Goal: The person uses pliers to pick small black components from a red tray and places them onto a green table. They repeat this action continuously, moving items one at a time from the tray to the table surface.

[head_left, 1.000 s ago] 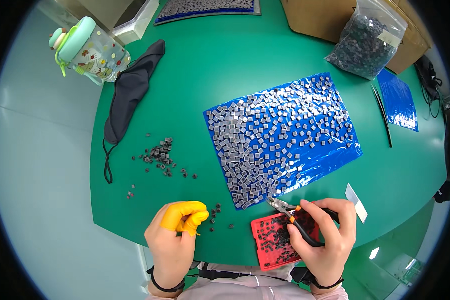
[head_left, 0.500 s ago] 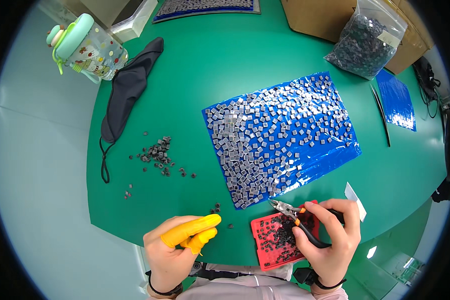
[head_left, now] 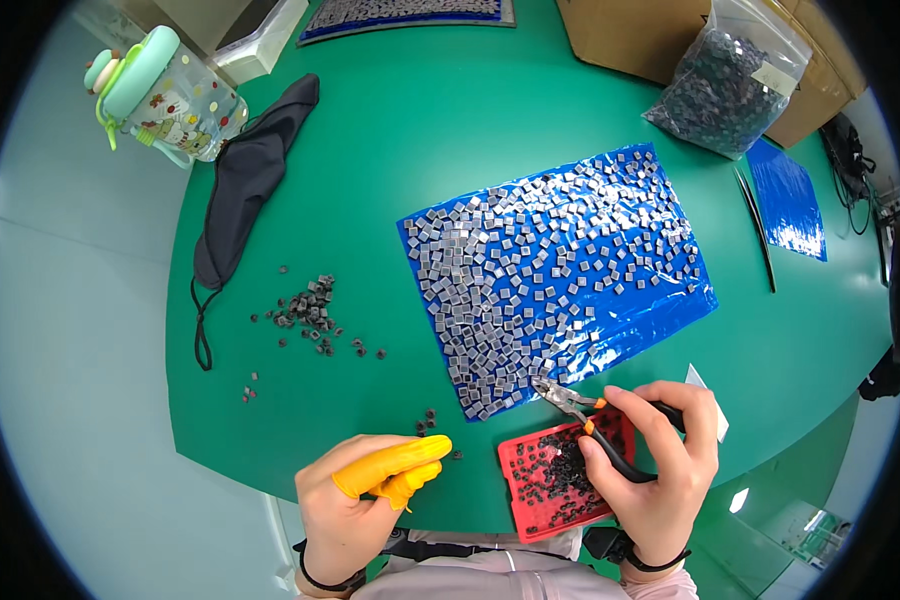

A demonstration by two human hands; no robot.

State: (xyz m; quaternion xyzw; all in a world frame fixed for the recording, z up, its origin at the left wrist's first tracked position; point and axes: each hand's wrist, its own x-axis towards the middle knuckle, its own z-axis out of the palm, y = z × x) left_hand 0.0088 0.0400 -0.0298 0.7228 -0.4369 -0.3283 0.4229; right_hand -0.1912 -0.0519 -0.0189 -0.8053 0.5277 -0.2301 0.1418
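Note:
My right hand [head_left: 670, 465] is closed around the black and orange handles of small cutting pliers [head_left: 568, 400]. Their metal jaws reach the near edge of a blue sheet [head_left: 625, 338] covered with small square grey pieces [head_left: 470, 330]. Under the pliers and my right fingers lies a shallow red tray [head_left: 508, 470], partly hidden, with many tiny black parts [head_left: 560, 478] in it. My left hand [head_left: 345, 500] wears yellow finger covers on thumb and forefinger, which are pinched together. Whatever may be between those fingertips is hidden. A few loose dark pieces [head_left: 428, 420] lie just beyond them.
A heap of dark pieces [head_left: 312, 308] lies left on the green table [head_left: 370, 200], near a black cloth pouch [head_left: 245, 190] and a clear bottle [head_left: 175, 105]. Tweezers [head_left: 757, 230], a smaller blue sheet [head_left: 788, 200], a filled plastic bag [head_left: 725, 90] and a cardboard box [head_left: 620, 40] are right.
The plier jaws have moved up and slightly left, onto the edge of the blue sheet. My left hand has shifted a little to the right, still pinched.

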